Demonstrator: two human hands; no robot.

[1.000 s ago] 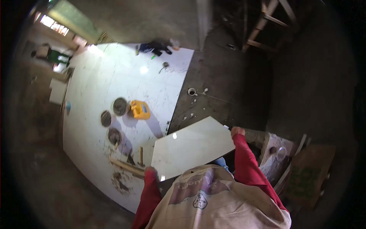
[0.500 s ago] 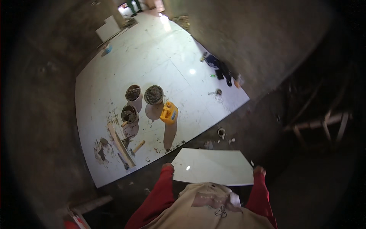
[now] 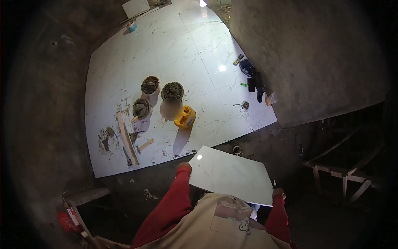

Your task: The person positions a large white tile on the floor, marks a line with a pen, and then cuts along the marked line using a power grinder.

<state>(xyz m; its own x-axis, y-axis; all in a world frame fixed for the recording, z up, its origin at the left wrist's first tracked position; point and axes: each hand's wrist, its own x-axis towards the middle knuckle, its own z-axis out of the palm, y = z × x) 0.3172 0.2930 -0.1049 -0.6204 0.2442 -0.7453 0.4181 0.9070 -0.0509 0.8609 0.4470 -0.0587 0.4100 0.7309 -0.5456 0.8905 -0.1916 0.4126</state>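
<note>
Left hand (image 3: 184, 167) and right hand (image 3: 278, 193) grip opposite edges of the tile (image 3: 232, 174), likely heavy, stiff, slick, brittle.

The large tile (image 3: 230, 174) held between the left hand (image 3: 184, 167) and the right hand (image 3: 278, 193) is white with faint grey veins like marble, smooth and glossy, with a bright light spot on it; the tiled floor (image 3: 182, 45) has the same polished white finish, but it is dirty with grey mortar stains; the bare ground (image 3: 49, 103) around it looks rough, matt and dark, like raw concrete; the three buckets (image 3: 172, 91) hold coarse grey mortar; the jerrycan (image 3: 185, 117) is yellow plastic; the long plank (image 3: 126, 139) is pale wood; the sleeves (image 3: 168, 207) are red cloth.
</note>
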